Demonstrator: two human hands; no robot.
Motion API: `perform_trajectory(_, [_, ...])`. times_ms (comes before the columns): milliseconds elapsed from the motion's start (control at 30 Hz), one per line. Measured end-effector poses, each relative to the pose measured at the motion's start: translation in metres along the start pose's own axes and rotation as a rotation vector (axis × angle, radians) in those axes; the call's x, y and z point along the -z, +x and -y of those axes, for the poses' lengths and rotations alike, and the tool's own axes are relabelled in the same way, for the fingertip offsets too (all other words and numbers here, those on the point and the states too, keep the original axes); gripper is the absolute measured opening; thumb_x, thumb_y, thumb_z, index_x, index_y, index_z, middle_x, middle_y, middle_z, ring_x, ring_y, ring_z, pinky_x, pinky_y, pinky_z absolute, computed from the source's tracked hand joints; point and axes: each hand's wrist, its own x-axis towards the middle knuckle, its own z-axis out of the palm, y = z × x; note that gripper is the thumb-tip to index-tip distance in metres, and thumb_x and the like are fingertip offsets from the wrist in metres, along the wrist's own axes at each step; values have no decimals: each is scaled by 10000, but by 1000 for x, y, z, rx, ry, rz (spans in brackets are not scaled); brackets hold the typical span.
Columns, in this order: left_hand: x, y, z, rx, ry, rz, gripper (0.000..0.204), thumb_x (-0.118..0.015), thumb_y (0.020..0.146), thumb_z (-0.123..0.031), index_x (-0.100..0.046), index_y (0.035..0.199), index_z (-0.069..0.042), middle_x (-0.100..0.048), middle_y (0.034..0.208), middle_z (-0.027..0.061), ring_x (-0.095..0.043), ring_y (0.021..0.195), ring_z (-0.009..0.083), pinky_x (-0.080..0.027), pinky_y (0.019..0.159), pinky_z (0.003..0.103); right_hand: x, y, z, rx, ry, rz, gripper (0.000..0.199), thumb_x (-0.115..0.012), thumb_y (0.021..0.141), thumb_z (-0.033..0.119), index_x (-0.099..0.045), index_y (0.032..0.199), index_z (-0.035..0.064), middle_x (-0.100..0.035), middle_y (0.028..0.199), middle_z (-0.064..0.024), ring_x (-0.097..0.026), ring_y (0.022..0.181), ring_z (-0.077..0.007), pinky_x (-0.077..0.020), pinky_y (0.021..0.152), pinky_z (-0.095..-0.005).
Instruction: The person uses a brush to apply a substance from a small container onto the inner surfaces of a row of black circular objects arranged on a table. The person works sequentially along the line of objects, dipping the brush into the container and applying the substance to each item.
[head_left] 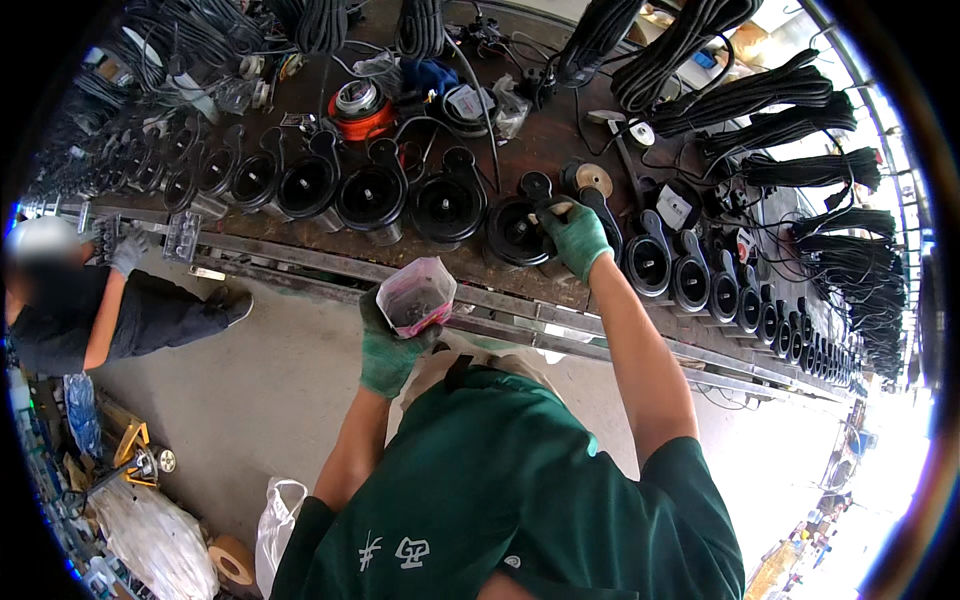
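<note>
My left hand (388,352), in a green and dark glove, is wrapped round a cut-open translucent container (410,290) with a pinkish wall. Small dark bits lie at its bottom; I cannot make out what they are. At the bench edge my right hand (580,240), gloved in green, is closed at the right side of a round black housing (510,240). Its fingertips are bent over the inside; what they pinch, if anything, is too small to see. The housing has a pale post in its middle. Another round black housing (447,208) stands just left of it.
A long row of similar housings (648,262) runs along the bench (560,285) both ways. Bundled black cables (690,50) hang above. An orange-based spool (362,108) sits at the back. Another person's gloved hand (128,252) is at far left. A plastic bag (280,525) lies behind.
</note>
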Motion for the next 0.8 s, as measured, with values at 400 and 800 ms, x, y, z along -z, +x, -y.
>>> perform_trajectory(400, [19,-3,21,-56,98,68,910,-951,650,-70,-369,1348,-68,-527,1305,106,-576,1179,227,-520,970,359,2,2,42,33,-640,338,235,-723,925,217,-705,1097,57,-722,999,-89,-659,877,-186,-535,842,-328])
perform_trajectory(800, [13,-20,6,-14,126,61,889,-926,677,-25,-348,1351,-63,-526,1309,108,-577,1176,226,-522,975,365,13,14,16,449,-786,199,175,-705,864,84,-752,1032,96,-697,1009,-85,-679,913,-244,-537,831,-328])
